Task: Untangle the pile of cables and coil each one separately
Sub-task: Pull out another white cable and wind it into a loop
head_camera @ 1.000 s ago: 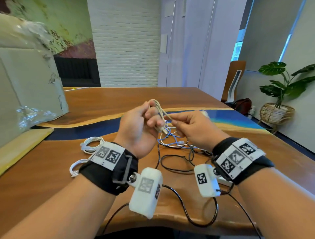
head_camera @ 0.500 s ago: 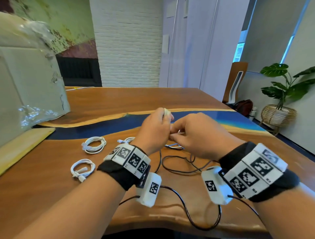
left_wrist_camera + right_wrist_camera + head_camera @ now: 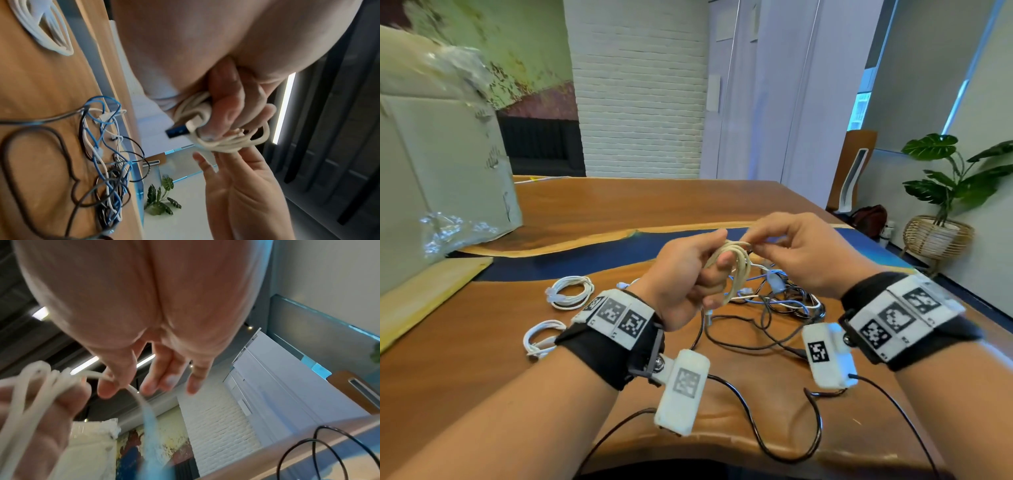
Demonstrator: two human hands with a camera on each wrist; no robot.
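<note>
Wooden counter (image 3: 619,205) with blue resin strip. Tangled pile of black, blue, white cables (image 3: 777,301) at center. Two coiled white cables at 9 o'clock: one (image 3: 570,292), another (image 3: 541,337) nearer. Cardboard box (image 3: 441,171) at 10 o'clock.

A cream cable (image 3: 736,265), wound into several loops with a plug that looks blue-tipped in the blurred left wrist view (image 3: 179,129), is held up in the air above the middle of the table. Beneath it and to the right lies the tangled pile (image 3: 774,301) of blue, white and black cables, black loops trailing toward the near edge. Two coiled white cables lie apart at the left, one farther (image 3: 571,291) and one nearer (image 3: 539,337).
</note>
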